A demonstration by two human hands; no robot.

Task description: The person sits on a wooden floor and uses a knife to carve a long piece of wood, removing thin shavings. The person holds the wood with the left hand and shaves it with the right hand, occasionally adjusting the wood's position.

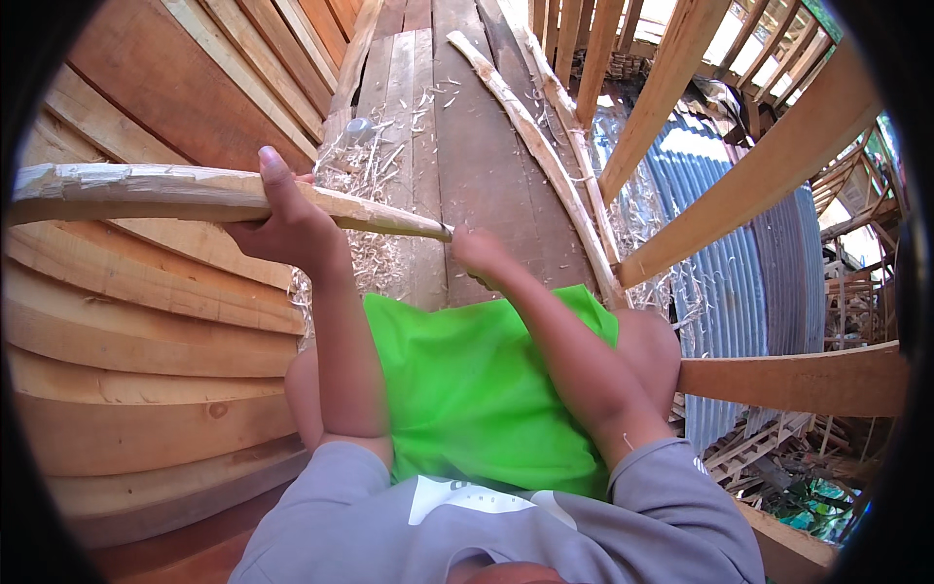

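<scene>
A long, pale, peeled wooden pole (156, 194) stretches from the left edge to the middle of the view, its surface marked with cut facets. My left hand (292, 219) is closed around it, thumb up along the near side and fingers mostly hidden behind. At the pole's thin right end my right hand (477, 251) makes a fist. It grips what looks like a small knife: a thin dark edge lies across the pole's tip, and a dark bit peeks out below the fist. Most of that tool is hidden by my fingers.
Curly wood shavings (375, 180) litter the plank floor (477, 146), near a small clear cup (359, 129). Another peeled pole (530, 127) lies ahead. Stacked boards (146, 350) line the left; slanting timber posts (759, 180) and corrugated metal sheets (715, 253) are on the right. Green cloth (477, 380) covers my lap.
</scene>
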